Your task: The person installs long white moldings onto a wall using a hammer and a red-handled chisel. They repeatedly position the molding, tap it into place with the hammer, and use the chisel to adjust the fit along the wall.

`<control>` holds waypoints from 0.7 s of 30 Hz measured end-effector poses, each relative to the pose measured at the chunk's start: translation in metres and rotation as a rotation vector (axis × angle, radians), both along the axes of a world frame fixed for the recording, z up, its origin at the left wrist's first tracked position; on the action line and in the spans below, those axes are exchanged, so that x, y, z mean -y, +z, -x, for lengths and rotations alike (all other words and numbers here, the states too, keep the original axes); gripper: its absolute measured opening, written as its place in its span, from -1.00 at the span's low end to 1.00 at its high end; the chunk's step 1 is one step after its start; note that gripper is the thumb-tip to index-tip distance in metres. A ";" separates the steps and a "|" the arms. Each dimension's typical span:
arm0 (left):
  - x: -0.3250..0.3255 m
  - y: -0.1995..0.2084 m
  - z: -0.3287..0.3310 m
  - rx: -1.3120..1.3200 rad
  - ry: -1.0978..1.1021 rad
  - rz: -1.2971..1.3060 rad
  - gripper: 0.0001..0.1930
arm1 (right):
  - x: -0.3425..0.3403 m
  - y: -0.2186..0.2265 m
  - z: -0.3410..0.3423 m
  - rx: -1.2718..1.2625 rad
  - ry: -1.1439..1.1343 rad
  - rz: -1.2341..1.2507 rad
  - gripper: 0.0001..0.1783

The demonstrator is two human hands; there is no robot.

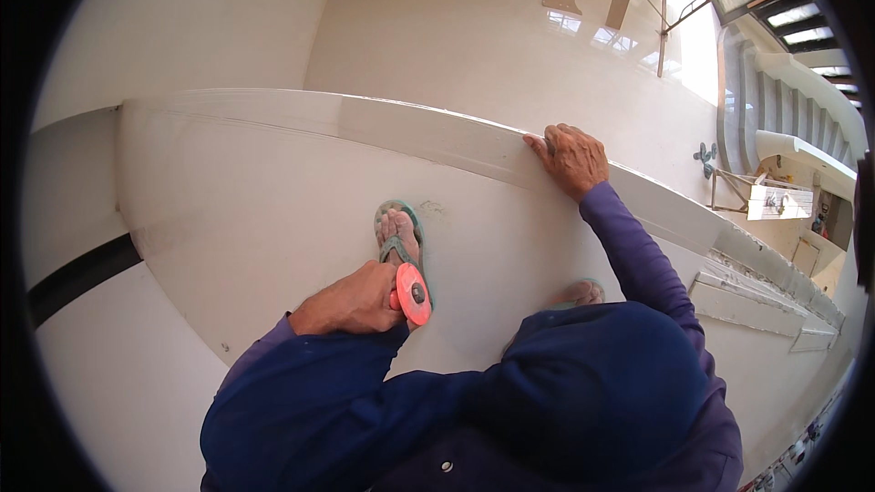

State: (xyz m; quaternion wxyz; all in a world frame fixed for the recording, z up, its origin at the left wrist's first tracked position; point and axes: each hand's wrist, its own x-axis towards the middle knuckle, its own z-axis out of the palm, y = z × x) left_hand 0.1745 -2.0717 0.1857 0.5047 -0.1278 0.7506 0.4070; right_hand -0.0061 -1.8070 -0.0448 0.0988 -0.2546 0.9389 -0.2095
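Closed around a red-orange tool [416, 294], my left hand [351, 299] is in front of my body, above one sandalled foot [398, 235]. The tool shows a round, flat face with a dark knob in its middle; its kind is not clear. My right hand [576, 161] grips the top edge of a low white wall [410, 132], its fingers bent over the far side. The fingertips there are hidden.
Beyond the wall lies a lower level with a grey staircase [788, 109], metal scaffold frames [663, 32] and a splattered white board [779, 202]. White strips [747, 302] are at the wall's right. A dark band [82, 278] crosses the left.
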 end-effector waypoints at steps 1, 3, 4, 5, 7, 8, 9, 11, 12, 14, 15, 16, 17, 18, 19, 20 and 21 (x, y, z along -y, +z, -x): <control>0.002 0.002 -0.011 -0.011 -0.024 -0.009 -0.78 | -0.001 0.000 -0.002 -0.001 0.009 -0.010 -0.35; 0.015 -0.020 -0.024 -0.066 -0.097 -0.024 -0.79 | -0.003 -0.006 -0.005 0.000 0.023 0.010 -0.33; 0.026 -0.039 -0.033 -0.045 -0.127 0.042 -0.83 | 0.002 -0.008 -0.002 -0.005 0.020 0.026 -0.32; 0.036 -0.060 -0.031 -0.155 -0.128 0.144 -0.84 | 0.006 -0.005 0.001 0.005 0.028 0.005 -0.31; 0.039 -0.094 -0.031 -0.351 -0.108 0.317 -0.86 | 0.010 0.003 0.000 0.057 0.059 -0.057 -0.29; 0.039 -0.096 -0.010 -0.437 -0.077 0.328 -0.84 | 0.009 0.005 0.002 0.041 0.050 -0.047 -0.27; 0.047 -0.111 0.004 -0.604 -0.035 0.340 -0.83 | 0.008 0.005 0.002 0.045 0.046 -0.067 -0.27; 0.058 -0.125 0.042 -0.854 0.016 0.334 -0.78 | 0.007 0.004 0.000 0.056 0.045 -0.102 -0.26; 0.064 -0.134 0.062 -0.899 0.018 0.360 -0.78 | 0.005 0.005 0.003 0.078 0.051 -0.118 -0.24; 0.076 -0.143 0.096 -1.052 -0.071 0.312 -0.72 | 0.001 0.006 0.004 0.051 0.041 -0.138 -0.24; 0.083 -0.143 0.109 -0.998 -0.113 0.296 -0.69 | 0.001 0.006 0.001 0.048 0.042 -0.141 -0.24; 0.092 -0.145 0.121 -0.946 -0.148 0.284 -0.67 | 0.004 0.009 0.000 0.042 0.047 -0.157 -0.25; 0.099 -0.147 0.129 -0.895 -0.182 0.273 -0.64 | 0.005 0.012 -0.001 0.030 0.049 -0.146 -0.25; 0.104 -0.149 0.136 -0.811 -0.173 0.276 -0.65 | 0.005 0.015 -0.002 0.018 0.052 -0.136 -0.26; 0.109 -0.154 0.145 -0.733 -0.169 0.279 -0.66 | 0.005 0.016 -0.003 0.000 0.051 -0.124 -0.26; 0.114 -0.159 0.148 -0.655 -0.164 0.283 -0.67 | 0.004 0.017 -0.004 -0.019 0.051 -0.128 -0.26; 0.118 -0.163 0.148 -0.687 -0.154 0.264 -0.68 | 0.004 0.019 -0.005 -0.010 0.065 -0.139 -0.25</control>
